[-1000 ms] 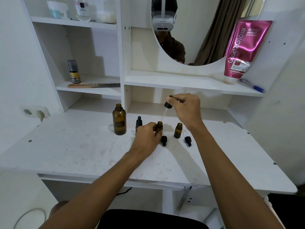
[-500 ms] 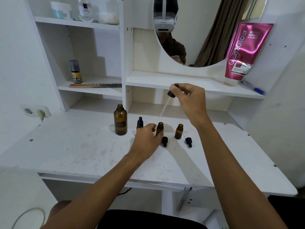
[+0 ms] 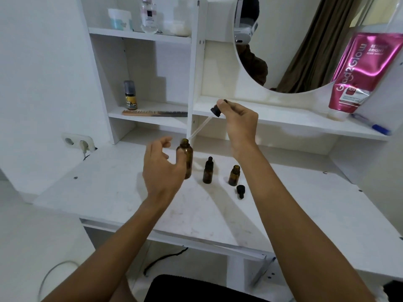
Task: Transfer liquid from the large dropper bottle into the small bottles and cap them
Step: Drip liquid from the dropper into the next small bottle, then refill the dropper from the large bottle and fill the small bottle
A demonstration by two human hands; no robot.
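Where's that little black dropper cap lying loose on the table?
Head view: the black dropper cap lies on the white table, slightly right of centre, just in front of the uncapped small amber bottle.

The large bottle is amber glass, upright and uncapped. The dropper, a black bulb with a clear tube, hangs tilted at 1 o'clock of the bottle's mouth, with its tip just beside the rim. At 3 o'clock stands the capped small bottle. Further at 3 o'clock stands the open small bottle. The loose cap lies at 5 o'clock of it.
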